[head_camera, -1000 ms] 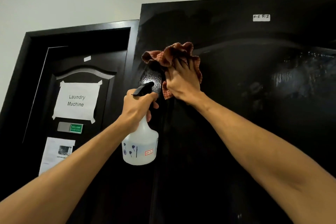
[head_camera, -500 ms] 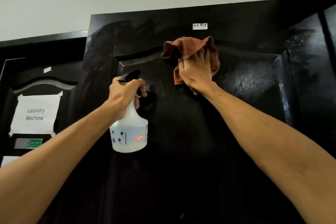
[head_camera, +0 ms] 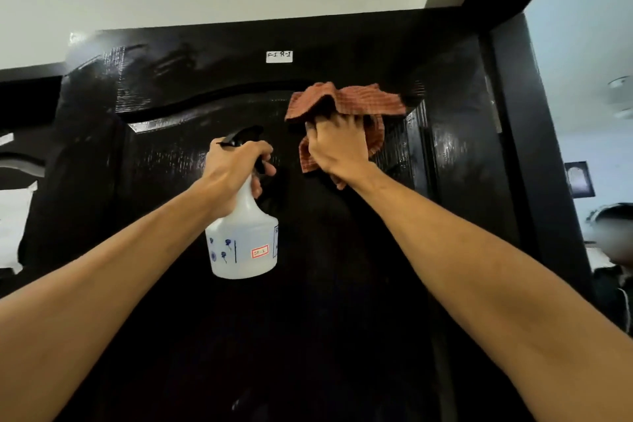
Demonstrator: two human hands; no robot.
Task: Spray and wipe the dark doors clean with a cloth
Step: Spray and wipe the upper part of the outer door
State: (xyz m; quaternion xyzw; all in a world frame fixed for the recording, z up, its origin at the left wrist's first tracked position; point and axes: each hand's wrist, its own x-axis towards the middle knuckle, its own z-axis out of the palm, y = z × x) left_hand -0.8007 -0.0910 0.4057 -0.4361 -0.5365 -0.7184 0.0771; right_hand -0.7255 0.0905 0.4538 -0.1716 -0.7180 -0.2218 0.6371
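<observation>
Rust-red cloth partly hides right hand's fingers (door label blurred).

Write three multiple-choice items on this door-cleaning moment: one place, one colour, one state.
1. The cloth lies where from the white label?
A. above it B. below and right of it C. left of it
2. The spray bottle has a nozzle head coloured:
A. black B. yellow C. green
3. The left hand:
A. hangs empty B. presses the cloth C. grips the spray bottle
Key: 1 B, the cloth sits on the dark door under the label, rightward; 2 A, the head above the hand is black; 3 C, it wraps the bottle's neck; the right hand holds the cloth.
</observation>
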